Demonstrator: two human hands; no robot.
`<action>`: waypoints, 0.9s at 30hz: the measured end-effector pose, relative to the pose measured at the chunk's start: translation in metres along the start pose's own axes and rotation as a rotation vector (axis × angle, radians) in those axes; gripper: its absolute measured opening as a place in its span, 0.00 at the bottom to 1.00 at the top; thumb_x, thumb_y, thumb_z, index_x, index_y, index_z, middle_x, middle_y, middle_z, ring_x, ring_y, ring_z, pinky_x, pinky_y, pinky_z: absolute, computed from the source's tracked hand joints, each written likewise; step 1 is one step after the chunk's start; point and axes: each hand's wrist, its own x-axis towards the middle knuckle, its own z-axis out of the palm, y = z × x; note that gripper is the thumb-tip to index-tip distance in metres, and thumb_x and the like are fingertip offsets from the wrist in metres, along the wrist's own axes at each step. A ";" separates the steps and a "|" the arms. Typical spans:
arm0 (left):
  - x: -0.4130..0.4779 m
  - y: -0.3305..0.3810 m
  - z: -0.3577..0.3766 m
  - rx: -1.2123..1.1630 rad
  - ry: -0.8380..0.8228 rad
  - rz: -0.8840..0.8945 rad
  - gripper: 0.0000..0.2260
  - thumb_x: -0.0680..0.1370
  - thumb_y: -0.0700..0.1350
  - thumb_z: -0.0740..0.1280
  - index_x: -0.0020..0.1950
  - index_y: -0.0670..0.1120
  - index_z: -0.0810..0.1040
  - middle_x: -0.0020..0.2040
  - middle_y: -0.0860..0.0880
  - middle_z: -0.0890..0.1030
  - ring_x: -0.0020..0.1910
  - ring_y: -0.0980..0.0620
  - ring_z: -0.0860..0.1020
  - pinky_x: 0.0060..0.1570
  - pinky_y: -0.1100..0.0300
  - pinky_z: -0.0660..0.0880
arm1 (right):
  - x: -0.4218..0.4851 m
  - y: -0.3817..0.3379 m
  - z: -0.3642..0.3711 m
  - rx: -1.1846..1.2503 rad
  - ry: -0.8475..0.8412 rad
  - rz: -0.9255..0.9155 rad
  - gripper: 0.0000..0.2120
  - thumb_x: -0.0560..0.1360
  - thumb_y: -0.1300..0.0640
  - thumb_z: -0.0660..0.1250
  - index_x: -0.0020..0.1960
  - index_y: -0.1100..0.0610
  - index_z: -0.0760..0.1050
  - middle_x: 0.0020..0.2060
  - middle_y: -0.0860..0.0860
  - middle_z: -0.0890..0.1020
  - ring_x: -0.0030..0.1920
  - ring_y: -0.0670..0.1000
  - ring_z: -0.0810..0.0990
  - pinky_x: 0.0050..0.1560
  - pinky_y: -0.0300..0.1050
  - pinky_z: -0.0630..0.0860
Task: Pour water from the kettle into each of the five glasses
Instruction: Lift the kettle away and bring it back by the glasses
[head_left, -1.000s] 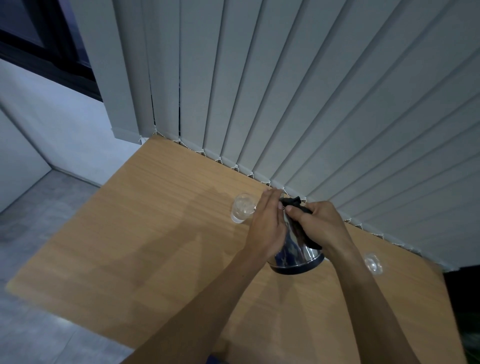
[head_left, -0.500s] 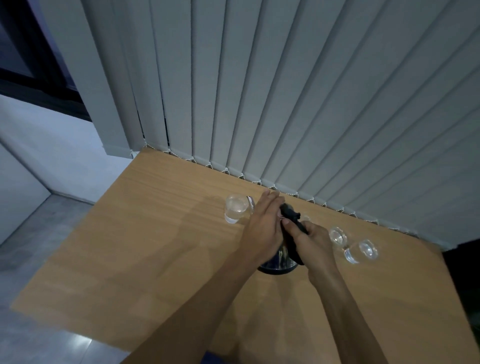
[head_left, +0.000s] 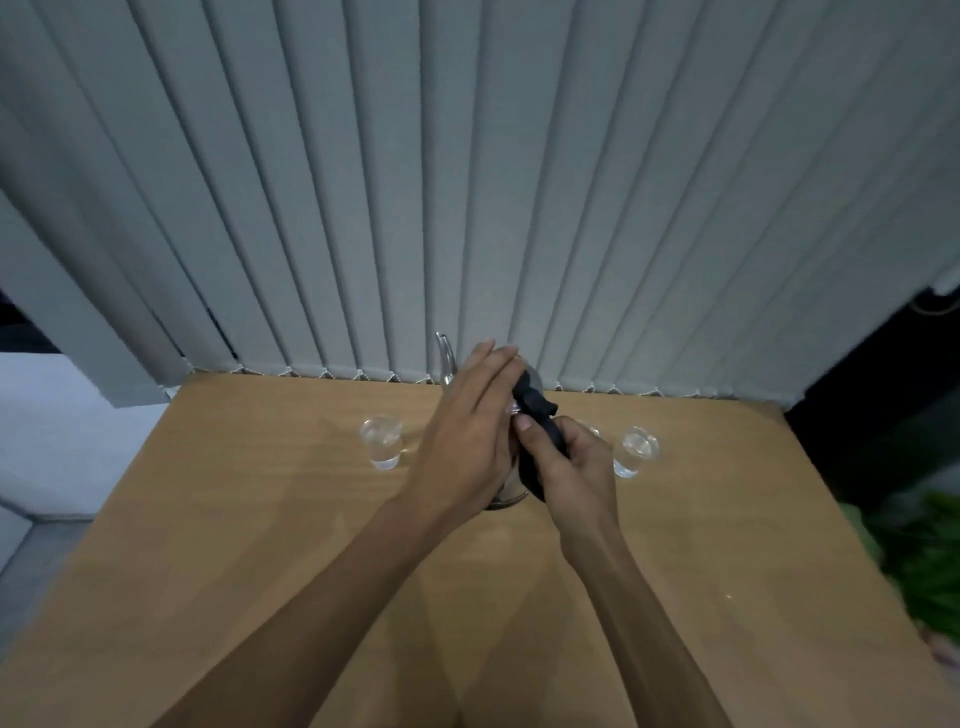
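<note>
A steel kettle (head_left: 511, 486) with a black handle stands upright on the wooden table (head_left: 260, 545), its spout (head_left: 444, 353) pointing away from me. My right hand (head_left: 566, 467) is closed around the black handle. My left hand (head_left: 467, 441) lies flat with fingers extended against the kettle's lid and left side. A clear glass (head_left: 383, 442) stands left of the kettle, apart from it. Another clear glass (head_left: 634, 451) stands to the right. A further glass rim (head_left: 592, 429) peeks out behind my right hand. Any other glasses are hidden.
Grey vertical blinds (head_left: 467, 182) hang right behind the table's far edge. Green leaves (head_left: 930, 561) sit past the table's right edge. A dark gap (head_left: 883, 405) lies at the far right. Floor shows to the left (head_left: 31, 545).
The kettle has gone from tilted and lifted to standing upright on the table. The view has swung right and levelled. Both hands stay on the kettle.
</note>
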 end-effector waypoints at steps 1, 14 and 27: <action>0.003 0.005 0.004 0.000 -0.006 0.014 0.18 0.81 0.36 0.56 0.71 0.37 0.68 0.73 0.43 0.68 0.78 0.47 0.58 0.77 0.55 0.56 | -0.001 -0.001 -0.007 0.009 0.007 -0.006 0.18 0.77 0.55 0.74 0.33 0.53 0.70 0.27 0.46 0.71 0.30 0.47 0.68 0.32 0.40 0.67; -0.017 0.059 0.142 -0.063 -0.301 0.075 0.22 0.81 0.37 0.56 0.76 0.38 0.61 0.79 0.44 0.57 0.80 0.47 0.51 0.78 0.53 0.52 | -0.028 0.067 -0.140 -0.072 0.179 0.074 0.18 0.80 0.52 0.70 0.32 0.42 0.75 0.28 0.39 0.76 0.32 0.42 0.73 0.38 0.44 0.71; -0.037 0.079 0.230 -0.074 -0.569 0.031 0.26 0.78 0.36 0.58 0.76 0.37 0.58 0.80 0.45 0.52 0.80 0.49 0.46 0.79 0.54 0.47 | -0.031 0.139 -0.213 -0.010 0.224 0.260 0.13 0.80 0.56 0.71 0.37 0.58 0.77 0.31 0.47 0.76 0.36 0.47 0.73 0.42 0.48 0.69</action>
